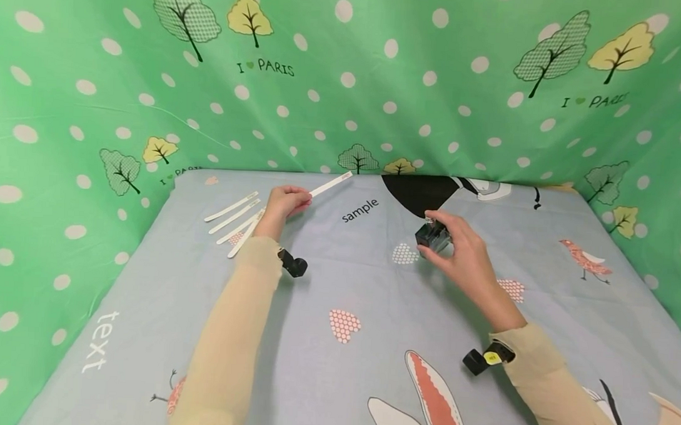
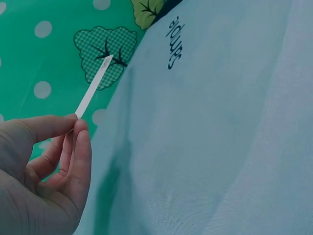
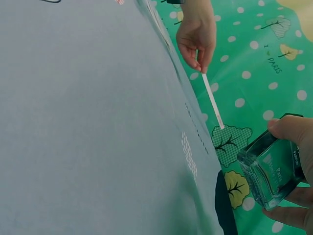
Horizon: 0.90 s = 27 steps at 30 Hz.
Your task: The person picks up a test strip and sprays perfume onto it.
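Note:
My left hand pinches a white paper perfume test strip near one end, between thumb and fingers. The strip points away from the hand, with small print at its far tip. Several like strips lie on the cloth beside the left hand, two of them close together or overlapping. To the right, my right hand holds a glass perfume bottle off the cloth, a fingertip at its top. In the right wrist view the bottle looks dark and clear, tilted, with lettering on its face.
A grey-blue printed cloth covers the table, bearing hearts, birds and words. Behind and at both sides hangs a green dotted curtain that meets the table's far edge. Each wrist wears a small black camera.

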Each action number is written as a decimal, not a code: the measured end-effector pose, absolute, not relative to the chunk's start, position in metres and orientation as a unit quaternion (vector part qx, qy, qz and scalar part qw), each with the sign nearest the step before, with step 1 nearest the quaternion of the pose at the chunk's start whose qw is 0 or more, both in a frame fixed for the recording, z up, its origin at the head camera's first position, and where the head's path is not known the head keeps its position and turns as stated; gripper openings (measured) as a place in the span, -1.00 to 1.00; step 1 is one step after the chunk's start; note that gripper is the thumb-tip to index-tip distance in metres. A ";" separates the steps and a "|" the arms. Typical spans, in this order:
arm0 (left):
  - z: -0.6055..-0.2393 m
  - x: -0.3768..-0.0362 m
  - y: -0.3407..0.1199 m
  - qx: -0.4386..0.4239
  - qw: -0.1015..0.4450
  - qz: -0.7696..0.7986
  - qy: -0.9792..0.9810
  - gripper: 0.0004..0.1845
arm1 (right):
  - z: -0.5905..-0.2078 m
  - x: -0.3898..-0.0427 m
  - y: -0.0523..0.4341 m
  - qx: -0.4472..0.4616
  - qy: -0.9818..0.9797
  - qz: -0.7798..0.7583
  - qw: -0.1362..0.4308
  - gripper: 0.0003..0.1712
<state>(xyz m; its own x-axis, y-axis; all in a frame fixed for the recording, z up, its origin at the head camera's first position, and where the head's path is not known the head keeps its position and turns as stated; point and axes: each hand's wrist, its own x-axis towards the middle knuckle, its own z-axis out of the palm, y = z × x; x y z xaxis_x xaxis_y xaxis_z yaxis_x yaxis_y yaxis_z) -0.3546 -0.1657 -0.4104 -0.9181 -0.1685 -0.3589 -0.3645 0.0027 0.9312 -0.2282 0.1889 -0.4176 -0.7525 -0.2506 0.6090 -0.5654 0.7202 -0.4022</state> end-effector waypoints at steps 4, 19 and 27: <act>-0.416 -0.356 -0.167 -0.191 0.076 0.679 0.704 -0.92 | -0.419 -0.228 0.189 0.232 -0.886 0.296 0.270 -0.20; -0.421 -0.353 -0.164 -0.201 0.079 0.657 0.723 -0.74 | -0.422 -0.228 0.191 0.232 -0.885 0.302 0.268 -0.20; -0.423 -0.352 -0.166 -0.203 0.083 0.655 0.723 -0.66 | -0.425 -0.227 0.193 0.230 -0.886 0.301 0.267 -0.19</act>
<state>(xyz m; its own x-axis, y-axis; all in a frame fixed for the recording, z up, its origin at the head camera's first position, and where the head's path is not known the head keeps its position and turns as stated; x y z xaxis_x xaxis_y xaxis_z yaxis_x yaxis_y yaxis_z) -0.3520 -0.1659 -0.4228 -0.9039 -0.1845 -0.3860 -0.4022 0.0588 0.9137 -0.2271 0.1933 -0.4247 -0.7519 -0.2466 0.6115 -0.5683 0.7125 -0.4115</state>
